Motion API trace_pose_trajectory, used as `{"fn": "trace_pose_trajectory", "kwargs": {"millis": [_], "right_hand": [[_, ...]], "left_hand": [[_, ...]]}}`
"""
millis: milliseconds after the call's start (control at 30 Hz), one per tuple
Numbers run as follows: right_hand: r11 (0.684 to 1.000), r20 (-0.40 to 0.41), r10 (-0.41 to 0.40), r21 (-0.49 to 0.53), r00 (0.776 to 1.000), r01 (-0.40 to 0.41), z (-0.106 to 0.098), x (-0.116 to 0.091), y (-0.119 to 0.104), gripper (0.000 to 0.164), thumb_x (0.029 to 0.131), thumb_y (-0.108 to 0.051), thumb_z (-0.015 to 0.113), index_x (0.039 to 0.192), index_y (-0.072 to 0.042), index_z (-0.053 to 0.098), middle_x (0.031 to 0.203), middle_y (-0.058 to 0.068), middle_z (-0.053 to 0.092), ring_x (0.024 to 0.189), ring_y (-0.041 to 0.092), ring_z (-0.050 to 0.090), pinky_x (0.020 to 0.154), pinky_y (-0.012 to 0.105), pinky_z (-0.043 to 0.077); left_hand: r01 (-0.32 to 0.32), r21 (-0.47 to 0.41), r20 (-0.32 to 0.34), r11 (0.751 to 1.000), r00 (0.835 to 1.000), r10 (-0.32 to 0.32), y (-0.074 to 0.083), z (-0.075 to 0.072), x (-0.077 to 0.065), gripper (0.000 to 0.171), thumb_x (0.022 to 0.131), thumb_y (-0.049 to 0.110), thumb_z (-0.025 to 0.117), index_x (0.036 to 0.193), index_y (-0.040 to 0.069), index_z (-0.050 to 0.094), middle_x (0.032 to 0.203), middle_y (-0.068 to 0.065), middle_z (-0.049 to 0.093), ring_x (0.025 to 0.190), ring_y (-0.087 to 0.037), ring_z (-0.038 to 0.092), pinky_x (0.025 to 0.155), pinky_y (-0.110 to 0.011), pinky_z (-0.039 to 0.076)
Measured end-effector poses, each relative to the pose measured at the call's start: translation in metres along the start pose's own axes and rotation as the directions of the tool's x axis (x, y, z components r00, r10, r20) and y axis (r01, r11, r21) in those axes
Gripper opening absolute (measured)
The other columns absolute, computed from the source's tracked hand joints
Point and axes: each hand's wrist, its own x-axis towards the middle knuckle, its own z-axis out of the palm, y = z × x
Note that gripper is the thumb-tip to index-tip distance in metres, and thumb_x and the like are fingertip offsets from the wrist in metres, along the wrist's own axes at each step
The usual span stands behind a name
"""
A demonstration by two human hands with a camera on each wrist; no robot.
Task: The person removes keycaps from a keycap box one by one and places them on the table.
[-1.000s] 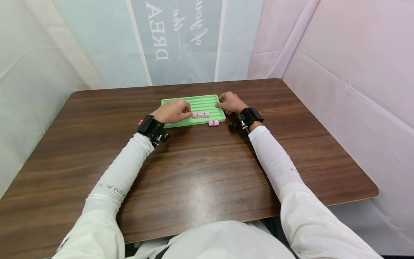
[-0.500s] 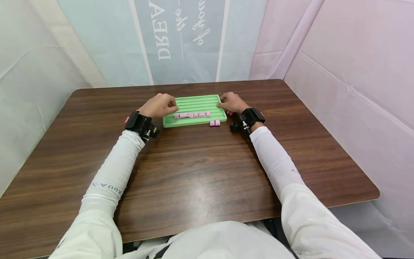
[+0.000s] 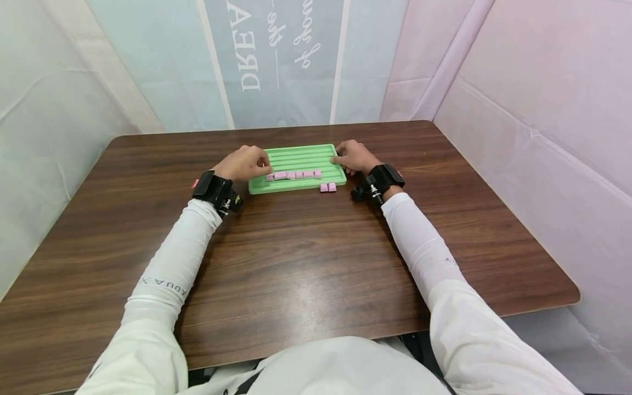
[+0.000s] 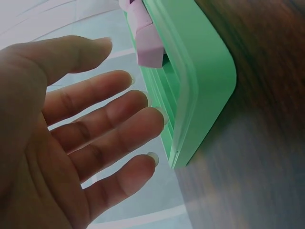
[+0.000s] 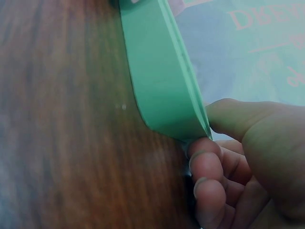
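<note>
Head view: one green tray (image 3: pixel 302 159) lies at twelve o'clock on the brown table (image 3: pixel 296 247), six pink blocks (image 3: pixel 291 175) lined up along a groove towards its six o'clock side; two more blocks (image 3: pixel 323 187) sit on the table just beside its rim at five o'clock. Of two hands, the left hand (image 3: pixel 242 163) hovers at the tray's nine o'clock end, fingers loosely bent and apart, holding nothing; whether a fingertip touches the tray I cannot tell. The right hand (image 3: pixel 356 157) grips the three o'clock edge, thumb on the rim, fingers curled against the outer wall. The tray looks like light, stiff plastic, apt to slide if nudged; its end rims seem the best hold. The blocks look light, hard and smooth, hardly fragile, suited to a thumb-and-finger pinch on opposite sides.
</note>
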Motion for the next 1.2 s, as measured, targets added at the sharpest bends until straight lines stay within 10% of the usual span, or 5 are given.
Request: {"fn": "trace_pose_trajectory", "kwargs": {"millis": [1200], "right_hand": [[1.0,0.001,-0.001,0.03,1.0,0.0,-0.0002,-0.0042,-0.0042,0.054,0.094,-0.032,0.061,0.136,-0.001,0.048,0.067,0.003,0.058,0.054,0.015,0.054,0.053,0.029,0.049]], "left_hand": [[-0.052,-0.008,0.021,0.999,0.998,0.052,0.001,0.0079,0.0025,0.017,0.092,0.017,0.062,0.101,0.006,0.072,0.101,-0.011,0.069,0.088,-0.022,0.063,0.079,-0.039,0.05]]}}
